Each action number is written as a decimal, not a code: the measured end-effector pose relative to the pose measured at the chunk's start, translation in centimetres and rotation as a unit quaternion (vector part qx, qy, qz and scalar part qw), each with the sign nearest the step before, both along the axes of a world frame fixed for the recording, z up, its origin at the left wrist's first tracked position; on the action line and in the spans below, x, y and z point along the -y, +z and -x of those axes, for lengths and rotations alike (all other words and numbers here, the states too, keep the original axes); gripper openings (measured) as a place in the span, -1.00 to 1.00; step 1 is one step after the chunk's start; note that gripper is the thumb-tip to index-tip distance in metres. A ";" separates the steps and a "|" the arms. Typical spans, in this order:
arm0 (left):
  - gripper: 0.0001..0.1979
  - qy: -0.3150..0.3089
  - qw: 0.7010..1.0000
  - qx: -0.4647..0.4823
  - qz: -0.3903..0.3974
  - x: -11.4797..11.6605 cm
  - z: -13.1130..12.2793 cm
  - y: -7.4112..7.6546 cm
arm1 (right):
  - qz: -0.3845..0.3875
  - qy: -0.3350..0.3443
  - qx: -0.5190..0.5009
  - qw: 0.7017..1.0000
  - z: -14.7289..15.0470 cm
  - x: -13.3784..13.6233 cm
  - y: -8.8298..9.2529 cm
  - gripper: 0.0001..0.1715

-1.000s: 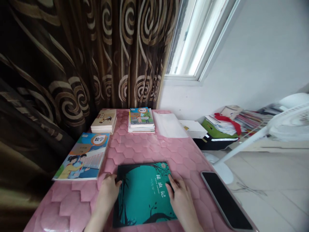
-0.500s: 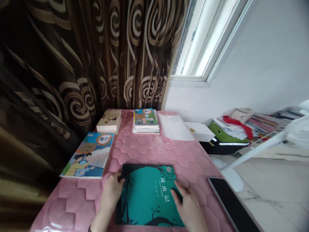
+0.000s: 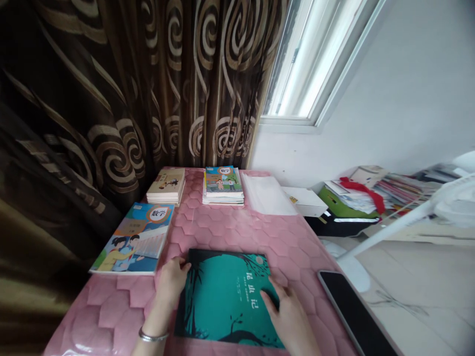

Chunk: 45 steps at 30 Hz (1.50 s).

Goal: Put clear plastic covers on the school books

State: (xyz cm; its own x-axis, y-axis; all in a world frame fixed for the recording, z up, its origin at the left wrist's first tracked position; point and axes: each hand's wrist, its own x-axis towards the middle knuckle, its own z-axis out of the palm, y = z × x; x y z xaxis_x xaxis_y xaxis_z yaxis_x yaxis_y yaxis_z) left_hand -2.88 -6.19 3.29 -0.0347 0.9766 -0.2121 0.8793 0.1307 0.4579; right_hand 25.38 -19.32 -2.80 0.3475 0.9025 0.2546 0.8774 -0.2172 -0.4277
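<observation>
A green book (image 3: 226, 296) with black tree drawings and white lettering lies in front of me on the pink padded tabletop (image 3: 237, 232). At its upper left edge my left hand (image 3: 174, 277) is closed, the thumb touching the cover's border and the other fingers curled and partly hidden. A silver bracelet circles that wrist. My right hand (image 3: 287, 311) grips the book's right edge, thumb and index finger on the cover, other fingers out of sight. Left of the book lies a blue math textbook (image 3: 137, 237) picturing children.
Two book stacks stand at the back, a beige one (image 3: 166, 185) and one topped by a blue math book (image 3: 222, 185). White sheets (image 3: 269, 195) and a white box (image 3: 306, 200) are farther right. A black phone-like device (image 3: 356, 311) lies along the right edge, near a white fan (image 3: 393, 225).
The book's far edge has risen slightly in view, and my left hand has moved up with it, baring the bracelet. My right hand keeps nearly the same place.
</observation>
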 end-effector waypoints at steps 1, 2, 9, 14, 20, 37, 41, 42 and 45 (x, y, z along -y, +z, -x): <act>-0.79 -0.004 1.000 -0.003 -0.001 -0.3 -0.2 0.2 | 0.000 0.001 0.000 1.000 0.0 0.1 -0.1 -0.47; -0.80 -0.007 1.000 -0.005 -0.003 -0.6 -0.3 0.3 | -0.001 0.000 0.001 1.000 0.0 0.1 -0.3 -0.47; -0.84 -0.027 0.999 -0.046 -0.010 -0.1 -0.8 1.1 | 0.010 0.019 0.000 1.000 -0.4 0.2 0.0 -0.47; -0.82 -0.026 0.998 -0.059 -0.009 0.9 -0.2 0.8 | 0.017 0.035 -0.010 0.999 -0.8 -0.1 0.2 -0.49; -0.85 -0.036 0.997 -0.050 -0.039 2.0 0.1 0.2 | -0.010 0.046 0.000 0.999 -1.0 -0.1 -0.2 -0.51; -0.85 -0.035 0.998 -0.051 -0.016 2.4 0.0 0.6 | -0.038 0.069 0.014 0.997 -1.2 0.0 0.0 -0.53; -0.75 -0.057 0.993 -0.079 -0.068 2.0 -0.2 0.7 | -0.051 0.064 0.063 0.995 -0.7 0.6 1.1 -0.51; -0.66 -0.073 0.990 -0.078 -0.093 2.0 -0.3 0.6 | -0.052 0.065 0.086 0.993 -0.3 0.9 1.7 -0.52; -0.54 -0.131 0.981 -0.045 -0.134 2.0 -0.5 0.1 | -0.042 0.163 0.142 0.976 1.7 1.8 4.0 -0.51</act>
